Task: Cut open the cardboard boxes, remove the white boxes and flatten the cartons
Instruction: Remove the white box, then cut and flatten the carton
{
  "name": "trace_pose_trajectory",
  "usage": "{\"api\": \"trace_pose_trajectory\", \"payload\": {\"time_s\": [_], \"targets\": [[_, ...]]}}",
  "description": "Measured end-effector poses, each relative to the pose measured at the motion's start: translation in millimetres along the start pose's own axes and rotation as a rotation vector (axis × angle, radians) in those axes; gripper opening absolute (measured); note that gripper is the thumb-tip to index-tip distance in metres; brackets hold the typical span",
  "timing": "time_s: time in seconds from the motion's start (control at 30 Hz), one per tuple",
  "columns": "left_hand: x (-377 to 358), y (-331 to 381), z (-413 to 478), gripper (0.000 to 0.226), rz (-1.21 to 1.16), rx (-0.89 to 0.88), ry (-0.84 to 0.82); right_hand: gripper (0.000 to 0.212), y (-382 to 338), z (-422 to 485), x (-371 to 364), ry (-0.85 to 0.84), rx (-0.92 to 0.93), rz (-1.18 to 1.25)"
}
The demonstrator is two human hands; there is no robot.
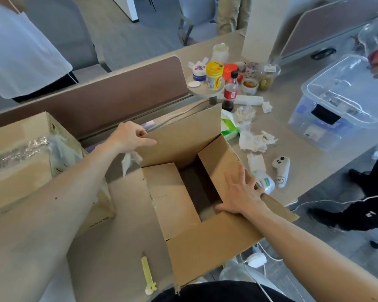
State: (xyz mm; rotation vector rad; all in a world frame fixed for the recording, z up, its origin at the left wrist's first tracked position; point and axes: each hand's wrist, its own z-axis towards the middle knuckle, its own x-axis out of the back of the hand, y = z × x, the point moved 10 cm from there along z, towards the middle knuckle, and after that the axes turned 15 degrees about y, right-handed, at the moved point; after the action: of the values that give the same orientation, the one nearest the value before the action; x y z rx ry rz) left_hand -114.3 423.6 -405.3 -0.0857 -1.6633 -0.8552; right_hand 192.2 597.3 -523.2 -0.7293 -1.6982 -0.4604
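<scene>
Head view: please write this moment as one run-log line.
carton: open, interior looks empty | left hand: grips far flap | right hand: flat on right flap | yellow cutter: lies on left flap

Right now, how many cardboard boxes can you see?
2. The open carton is in the middle; a second box stands left of it. Others may be hidden.

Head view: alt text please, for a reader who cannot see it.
A person's left hand pinches the far flap of an open cardboard box while the right hand presses flat on its right side. A yellow cutter lies at the box's near left.
</scene>
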Motion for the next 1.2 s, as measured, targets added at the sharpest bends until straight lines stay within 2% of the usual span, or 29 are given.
{"api": "trace_pose_trajectory", "payload": {"time_s": [0.07, 0.17, 0.23, 0.37, 0.5, 0.57, 0.67, 0.77, 0.87, 0.97, 1.0, 1.1, 1.13, 1.2], "targets": [[4, -11, 1, 0.034, 0.109, 0.023, 0.030, 0.117, -3, 4, -1, -0.001, 0.006, 0.003], [3, -32, -2, 0.070, 0.313, 0.100, 0.022, 0.115, -10, 11, 2, 0.054, 0.035, -0.025], [9, -35, -2, 0.082, 0.457, 0.099, 0.126, 0.115, -13, 15, 2, 0.092, 0.049, -0.037], [10, -11, -18, 0.072, 0.553, 0.001, 0.375, 0.117, -17, 21, 0, 0.143, 0.075, -0.074], [-17, 18, -40, 0.070, 0.574, -0.142, 0.453, 0.116, -17, 24, 1, 0.176, 0.068, -0.056], [-38, 32, -52, 0.068, 0.555, -0.171, 0.426, 0.120, -16, 24, 0, 0.146, 0.068, -0.036], [-74, 27, -69, 0.074, 0.481, -0.028, 0.251, 0.119, -18, 23, 1, 0.040, 0.078, 0.046], [-108, 15, -85, 0.090, 0.413, 0.118, 0.097, 0.105, -19, 22, 24, -0.036, 0.121, 0.280], [-128, 18, -92, 0.107, 0.410, 0.200, 0.055, 0.098, -5, 20, 62, -0.101, 0.129, 0.554], [-137, 26, -93, 0.120, 0.477, 0.248, 0.006, 0.093, 19, 24, 86, -0.148, 0.048, 0.802], [-139, 28, -93, 0.124, 0.488, 0.259, -0.011, 0.084, 30, 29, 89, -0.133, 0.018, 0.861], [-147, 27, -97, 0.135, 0.464, 0.309, -0.047, 0.020, 60, 38, 90, -0.126, -0.100, 1.010], [-150, 25, -98, 0.137, 0.455, 0.328, -0.056, 0.012, 70, 41, 88, -0.122, -0.147, 1.045], [-150, 27, -97, 0.136, 0.431, 0.362, -0.067, 0.019, 92, 47, 83, -0.099, -0.228, 1.064]]}}
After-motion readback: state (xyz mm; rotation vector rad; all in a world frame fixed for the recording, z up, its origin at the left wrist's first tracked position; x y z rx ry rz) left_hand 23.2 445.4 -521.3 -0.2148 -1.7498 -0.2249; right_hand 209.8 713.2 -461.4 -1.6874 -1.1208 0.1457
